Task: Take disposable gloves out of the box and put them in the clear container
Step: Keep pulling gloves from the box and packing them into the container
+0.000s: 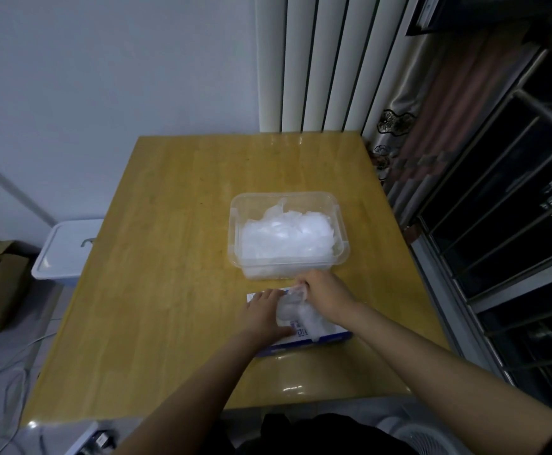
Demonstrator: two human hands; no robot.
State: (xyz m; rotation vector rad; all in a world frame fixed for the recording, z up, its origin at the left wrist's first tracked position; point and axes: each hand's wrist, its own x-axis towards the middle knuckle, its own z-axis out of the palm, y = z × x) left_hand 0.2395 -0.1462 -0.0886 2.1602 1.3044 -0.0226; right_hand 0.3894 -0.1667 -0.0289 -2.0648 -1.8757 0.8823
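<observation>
Left hand [263, 313] flat on box [314, 338], fingers straight, steadying it; right hand [325, 295] pinches glove [289, 305] to pull free; clear container [343, 224] waits at 12 o'clock

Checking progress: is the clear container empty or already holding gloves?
Partly full: a crumpled pile of translucent gloves covers the floor of the clear container, below its rim.

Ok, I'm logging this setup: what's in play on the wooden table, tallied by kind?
Clear container: 1
Glove box: 1
Hands: 2 (left hand pressing it, right hand pinching a glove)
Total: 4; piled gloves uncountable.
</observation>
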